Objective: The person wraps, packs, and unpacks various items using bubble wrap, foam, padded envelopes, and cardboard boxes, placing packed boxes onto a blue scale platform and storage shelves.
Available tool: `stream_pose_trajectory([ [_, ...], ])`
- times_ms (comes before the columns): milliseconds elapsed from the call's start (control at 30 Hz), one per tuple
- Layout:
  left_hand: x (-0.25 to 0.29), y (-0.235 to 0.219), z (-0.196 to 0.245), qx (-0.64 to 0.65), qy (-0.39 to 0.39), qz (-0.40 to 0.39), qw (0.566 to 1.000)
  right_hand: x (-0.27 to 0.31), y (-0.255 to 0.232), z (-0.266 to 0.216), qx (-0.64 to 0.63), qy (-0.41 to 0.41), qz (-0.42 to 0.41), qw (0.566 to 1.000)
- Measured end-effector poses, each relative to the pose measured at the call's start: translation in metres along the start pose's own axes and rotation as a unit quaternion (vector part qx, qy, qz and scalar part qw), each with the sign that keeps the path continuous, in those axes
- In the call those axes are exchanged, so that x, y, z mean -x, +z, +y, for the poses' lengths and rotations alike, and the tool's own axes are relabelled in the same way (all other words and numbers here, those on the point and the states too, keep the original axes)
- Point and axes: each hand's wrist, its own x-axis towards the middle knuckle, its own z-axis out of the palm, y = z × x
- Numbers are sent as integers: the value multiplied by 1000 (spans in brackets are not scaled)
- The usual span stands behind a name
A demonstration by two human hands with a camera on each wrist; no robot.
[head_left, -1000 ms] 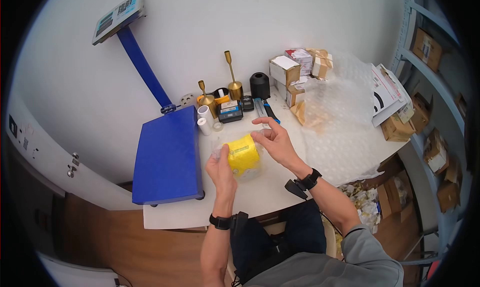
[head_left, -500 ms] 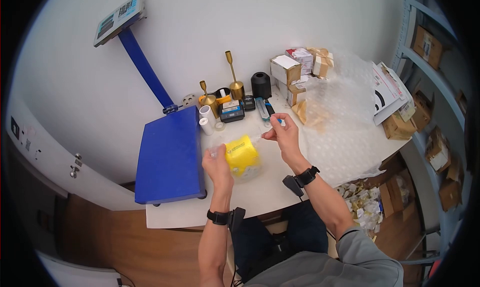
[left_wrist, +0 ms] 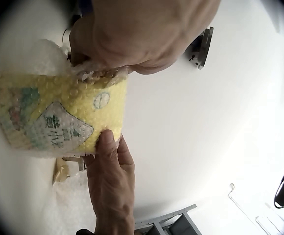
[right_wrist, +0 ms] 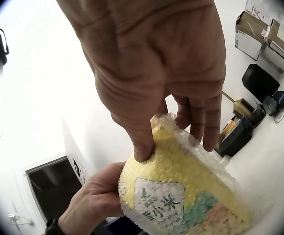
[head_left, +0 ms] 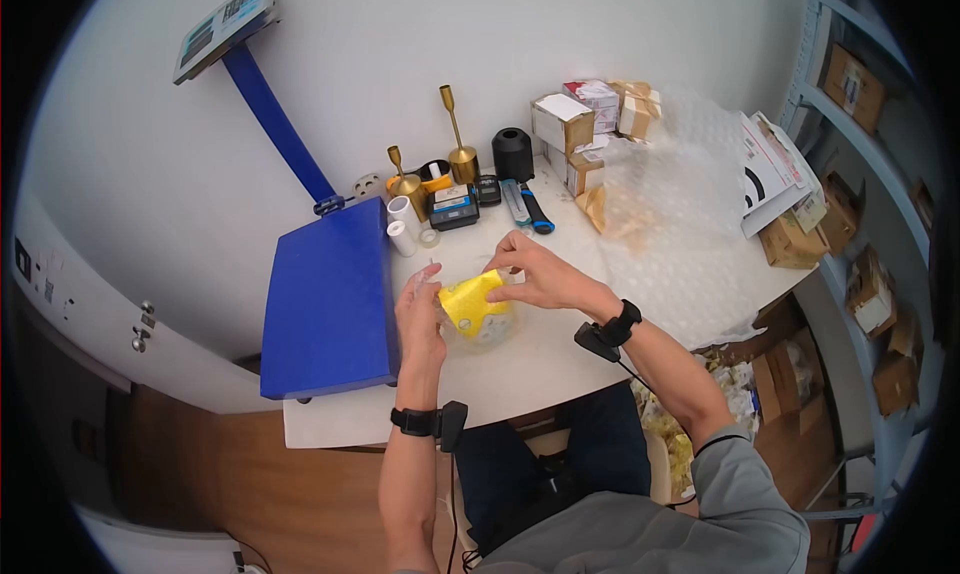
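Note:
A yellow printed package [head_left: 470,302] wrapped in bubble wrap is held above the front of the table. My left hand [head_left: 420,319] grips its left end, where loose wrap [left_wrist: 49,56] bunches around the fingers. At the opposite end, my right hand [head_left: 548,274] pinches the wrapped edge, its thumb on the yellow face and its fingers behind the film. A pale label with green characters [right_wrist: 159,203] shows through the bubbles in the right wrist view. Most of the left fingertips are hidden by the hand itself in the left wrist view.
A blue platform scale [head_left: 330,304] stands left on the white table [head_left: 340,424]. Behind the package are white rolls [head_left: 402,236], brass candlesticks [head_left: 462,159], a black label device [head_left: 453,209] and a cutter [head_left: 537,210]. Bubble wrap sheeting [head_left: 670,244] and small boxes [head_left: 562,124] lie right.
My right hand moved out to the right, pulling at the wrap, then came back onto the package's right edge. The package has tilted, and my left hand has shifted slightly left.

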Motion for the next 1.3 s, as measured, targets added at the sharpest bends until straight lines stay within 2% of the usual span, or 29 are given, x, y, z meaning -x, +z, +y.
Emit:
stream_pose_trajectory([
  [33,-3,-8,0,-29,-16,-33,999,2,7,11,60,-124,103,985],
  [67,-5,-17,-1,-57,-34,-69,995,1,11,9,64,-119,108,985],
  [100,-7,-24,-2,-70,-10,-90,993,-1,14,8,-29,-41,50,998],
  [133,-8,-28,-8,-79,11,-118,990,-1,12,7,-118,42,-2,992],
  [200,11,-24,2,-188,47,-112,975,3,12,-5,-182,129,0,975],
  [233,16,-22,-5,-187,43,-134,972,4,22,1,-246,127,27,961],
  [267,22,-23,-11,-167,93,-159,969,4,35,11,-309,119,52,942],
  [300,24,-24,-16,-145,144,-179,962,3,43,14,-304,124,64,942],
  [367,22,-26,-28,-150,120,-187,963,1,55,13,-409,150,110,893],
  [400,19,-27,-35,-156,98,-184,965,-2,57,12,-406,151,116,894],
  [467,14,-23,-44,-137,106,-172,970,-5,54,8,-247,250,90,932],
  [500,12,-23,-47,-109,84,-147,980,-2,52,7,-247,252,93,931],
  [567,9,-22,-48,-83,61,-111,988,4,45,-2,-146,189,145,960],
  [633,4,-19,-47,-75,74,-112,988,32,20,-12,-115,105,183,971],
  [667,0,-22,-50,-78,76,-91,990,56,-5,-20,-52,99,140,984],
  [700,-8,-24,-55,-38,60,-75,995,82,-24,-22,47,60,130,989],
  [733,-11,-23,-55,4,46,-62,997,111,-44,-28,142,94,73,983],
  [767,-12,-23,-55,5,51,-49,997,140,-62,-34,181,148,21,972],
  [833,-9,-19,-51,99,-39,40,993,196,-82,-34,301,215,-68,927],
  [867,-10,-17,-49,102,-37,49,993,217,-90,-33,350,249,-111,896],
  [933,-7,-14,-45,140,-42,-14,989,244,-103,-26,333,251,-151,896],
  [967,-6,-12,-47,139,-43,-9,989,252,-105,-25,322,256,-182,893],
  [1100,-12,0,-54,158,-68,-29,985,261,-107,-24,333,215,-203,896],
  [1167,-7,0,-55,166,-78,-35,982,266,-110,-17,311,143,-169,924],
  [1200,-4,0,-55,179,-85,-33,979,266,-114,-14,310,137,-170,925],
  [1267,3,-3,-50,192,-89,-26,977,264,-126,-21,167,180,-88,965],
  [1300,6,-6,-47,185,-81,-20,979,258,-125,-32,158,195,11,968],
])
